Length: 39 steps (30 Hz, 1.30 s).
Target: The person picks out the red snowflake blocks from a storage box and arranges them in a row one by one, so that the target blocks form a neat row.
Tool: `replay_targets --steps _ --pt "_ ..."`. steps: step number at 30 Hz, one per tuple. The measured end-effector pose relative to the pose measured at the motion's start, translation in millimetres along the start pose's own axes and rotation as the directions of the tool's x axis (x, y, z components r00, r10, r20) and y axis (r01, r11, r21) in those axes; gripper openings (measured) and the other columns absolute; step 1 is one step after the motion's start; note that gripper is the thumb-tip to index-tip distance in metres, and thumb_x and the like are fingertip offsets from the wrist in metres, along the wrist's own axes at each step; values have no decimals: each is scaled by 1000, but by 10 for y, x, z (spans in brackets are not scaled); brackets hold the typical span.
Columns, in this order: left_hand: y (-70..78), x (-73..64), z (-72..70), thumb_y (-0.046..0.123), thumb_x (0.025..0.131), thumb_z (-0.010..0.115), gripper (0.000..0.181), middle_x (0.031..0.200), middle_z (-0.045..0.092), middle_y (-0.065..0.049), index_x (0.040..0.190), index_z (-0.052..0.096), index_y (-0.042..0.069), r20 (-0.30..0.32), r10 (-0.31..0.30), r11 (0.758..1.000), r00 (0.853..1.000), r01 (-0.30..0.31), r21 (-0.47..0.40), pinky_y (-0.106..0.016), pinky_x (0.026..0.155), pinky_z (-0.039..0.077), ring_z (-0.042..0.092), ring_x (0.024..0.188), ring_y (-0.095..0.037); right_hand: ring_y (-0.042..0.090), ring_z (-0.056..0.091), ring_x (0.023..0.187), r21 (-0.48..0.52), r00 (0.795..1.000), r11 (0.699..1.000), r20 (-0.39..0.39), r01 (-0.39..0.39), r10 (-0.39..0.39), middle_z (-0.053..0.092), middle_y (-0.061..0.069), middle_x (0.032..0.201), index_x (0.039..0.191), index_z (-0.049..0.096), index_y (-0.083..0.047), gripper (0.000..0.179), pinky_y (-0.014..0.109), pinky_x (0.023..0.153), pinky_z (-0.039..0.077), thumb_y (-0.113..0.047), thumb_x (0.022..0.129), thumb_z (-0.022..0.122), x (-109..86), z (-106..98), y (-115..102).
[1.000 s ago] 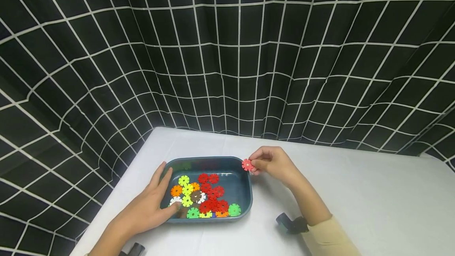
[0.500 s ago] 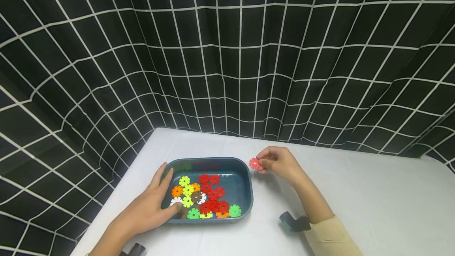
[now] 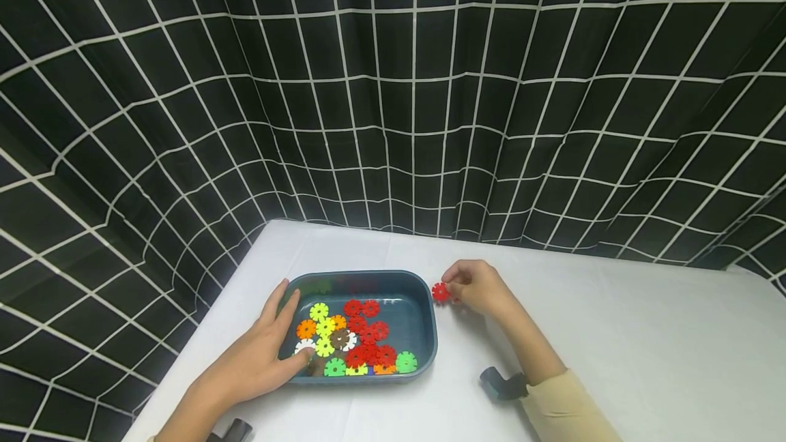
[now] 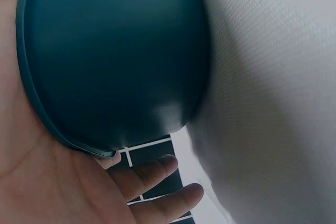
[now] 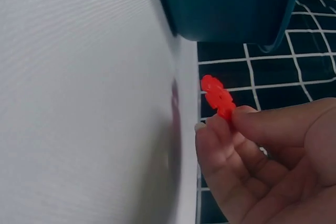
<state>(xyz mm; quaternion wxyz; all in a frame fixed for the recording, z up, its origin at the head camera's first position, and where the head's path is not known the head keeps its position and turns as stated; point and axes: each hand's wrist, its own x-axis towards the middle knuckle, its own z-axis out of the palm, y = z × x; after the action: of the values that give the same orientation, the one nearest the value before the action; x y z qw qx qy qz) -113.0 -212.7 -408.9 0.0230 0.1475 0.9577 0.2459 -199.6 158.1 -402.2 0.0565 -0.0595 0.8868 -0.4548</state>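
Between thumb and fingertips, my right hand (image 3: 482,288) pinches a red notched interlocking disc (image 3: 439,292) just right of a dark teal tub (image 3: 433,333). In the right wrist view the disc (image 5: 218,96) shows nearly edge-on, close over the white cloth. My left hand (image 3: 254,357) rests on the tub's left end, its fingers spread at the rim and its thumb reaching over the inside. The left wrist view has the rim against the palm, with straight fingers (image 4: 168,203) past the tub's wall. Red discs (image 3: 368,353) lie grouped in the tub.
Yellow-green discs (image 3: 325,327), an orange disc (image 3: 306,329), a brown disc (image 3: 339,340), white discs and green discs (image 3: 406,362) also lie in the tub. A white cloth (image 3: 614,333) covers the table. Behind it hangs a black curtain (image 3: 393,101) with white grid lines.
My right hand, pinching the red disc, has moved right, away from the tub's rim, then down toward the cloth. The left hand and the tub stay in place.
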Motion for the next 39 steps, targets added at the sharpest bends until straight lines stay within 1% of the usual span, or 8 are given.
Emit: replay_targets --steps 11,17,25,28,30,33,35,39 --pt "-20 5 15 42 90 67 89 167 1 -11 158 26 2 2 -4 1000 1000 4 -2 -58 91 51 46 133 -41 20 64 64 -77 998 997 44 -30 34 65 5 71 88 70 0 11 30 59 56 9 87 65 5 50 62" --pt "-25 18 19 43 89 68 91 167 0 -11 158 25 2 4 -1 1000 1000 1 -6 -59 91 51 45 135 -42 17 62 63 -96 999 995 44 -15 19 65 4 70 87 71 0 10 29 61 55 9 87 65 11 39 76" --pt "-16 13 10 43 89 68 92 167 1 -13 159 23 3 5 -10 1000 1000 10 -14 -59 90 52 45 134 -42 18 57 66 -206 1000 978 22 14 -10 64 1 71 85 72 -5 13 32 62 50 6 84 66 9 24 73" --pt "-12 1 8 42 90 67 91 167 0 -13 159 23 3 7 -10 1000 1000 10 -16 -59 90 51 45 134 -42 18 58 68 -219 998 975 -22 44 -50 66 2 76 89 73 -5 14 34 63 51 5 85 65 9 19 55" --pt "-10 -4 7 42 90 67 91 167 0 -13 159 22 3 8 -10 1000 1000 10 -17 -60 90 51 45 134 -43 18 59 71 -209 990 973 -86 94 -114 68 2 81 92 74 -6 14 34 65 51 4 86 65 6 17 16" --pt "-9 -4 4 42 90 67 91 167 0 -12 159 23 3 6 -10 1000 1000 10 -13 -60 90 51 45 134 -43 18 64 71 -150 955 968 -189 201 -228 71 3 86 96 74 -5 14 34 65 54 4 87 66 -35 31 -107" --pt "-9 -1 0 43 90 67 91 167 1 -12 159 23 3 4 -10 1000 1000 10 -8 -59 89 52 45 134 -43 16 65 71 -117 928 953 -222 279 -299 71 3 86 96 74 -5 14 33 66 55 4 88 67 -84 53 -228" --pt "-10 8 -5 43 89 68 92 167 1 -11 158 24 2 -2 -4 1000 1000 4 -1 -58 89 52 45 135 -42 13 63 65 -71 914 927 -156 369 -376 71 5 85 97 74 -5 15 28 59 56 5 88 67 -179 157 -477"
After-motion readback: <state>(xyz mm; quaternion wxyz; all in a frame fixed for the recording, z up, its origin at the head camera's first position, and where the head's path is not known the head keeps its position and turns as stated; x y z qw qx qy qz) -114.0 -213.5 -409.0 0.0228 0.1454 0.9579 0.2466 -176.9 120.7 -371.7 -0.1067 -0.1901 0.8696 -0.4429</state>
